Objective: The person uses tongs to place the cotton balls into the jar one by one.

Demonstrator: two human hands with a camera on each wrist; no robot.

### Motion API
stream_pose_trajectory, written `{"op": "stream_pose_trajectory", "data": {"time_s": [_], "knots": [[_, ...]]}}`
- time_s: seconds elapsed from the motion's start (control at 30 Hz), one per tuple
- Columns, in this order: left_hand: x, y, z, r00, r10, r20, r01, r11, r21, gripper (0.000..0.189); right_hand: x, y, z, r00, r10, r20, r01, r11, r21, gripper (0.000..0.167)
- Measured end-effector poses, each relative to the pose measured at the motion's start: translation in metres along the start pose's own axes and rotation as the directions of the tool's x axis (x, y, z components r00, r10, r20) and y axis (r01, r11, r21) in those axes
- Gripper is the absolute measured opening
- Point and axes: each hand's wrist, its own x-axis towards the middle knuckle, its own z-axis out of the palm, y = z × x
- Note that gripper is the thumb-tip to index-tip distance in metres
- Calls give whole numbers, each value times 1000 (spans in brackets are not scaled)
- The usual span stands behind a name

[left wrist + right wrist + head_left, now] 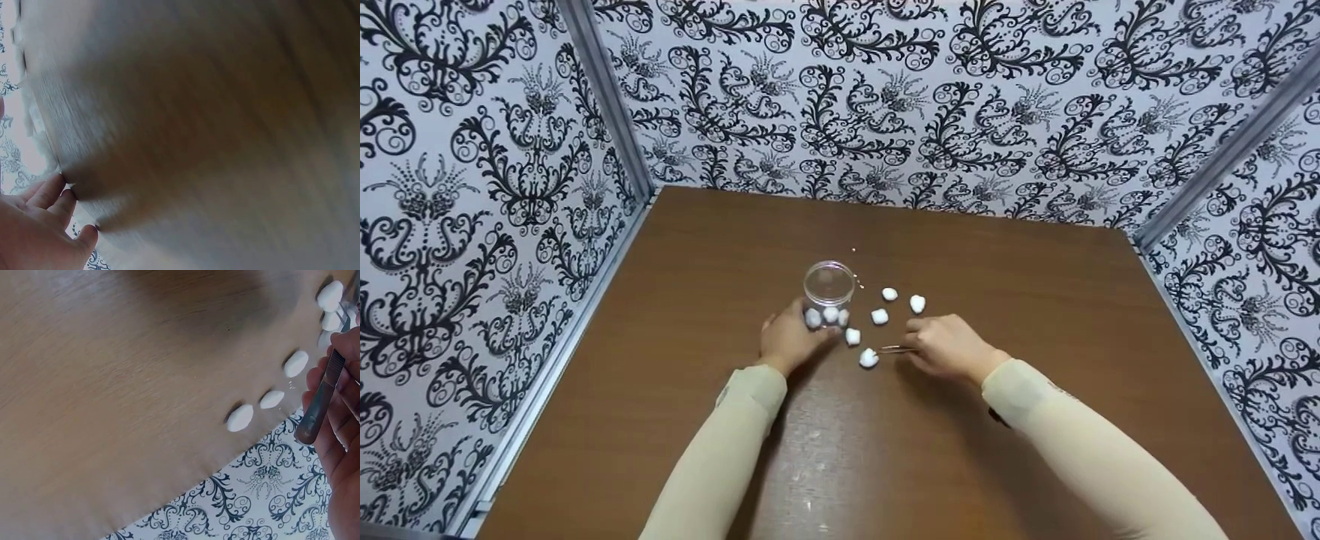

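Observation:
A clear plastic jar [829, 282] with several cotton balls [830, 314] inside stands on the table. My left hand [793, 337] holds it low on its near left side, the thumb across the front. Between the fingers and thumb of my right hand [952, 346] is a pair of metal tweezers [322, 402]. Their tips reach the edge of a loose cotton ball [868, 358]; whether they grip it I cannot tell. Another cotton ball [853, 337] lies right by the jar. The left wrist view shows the left fingers [53, 197], with the jar hard to make out.
Beyond the right hand lie more loose cotton balls, one nearer the jar [880, 316], one behind it [889, 294] and one further right [917, 304]. Tiny white bits [862, 286] dot the brown table [697, 300]. Patterned walls [885, 112] enclose the back and sides.

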Motion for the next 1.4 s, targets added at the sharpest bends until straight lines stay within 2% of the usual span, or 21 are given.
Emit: {"op": "stream_pose_trajectory", "data": {"time_s": [0.43,1.0,1.23,1.4], "knots": [[0,0,0,1000,2,6,-2,1000,-2,73,2,-4,3,998,8,59,-8,1000,-16,12],[1,-3,3,1000,3,5,-3,1000,20,78,-1,-2,8,1000,20,-17,-21,1000,-19,11],[1,-3,2,1000,3,12,-3,1000,17,78,-7,11,-2,999,49,-22,-50,998,-24,5],[1,-4,2,1000,8,5,-8,1000,13,77,-8,25,-17,995,72,-62,-74,997,-32,8]]}}
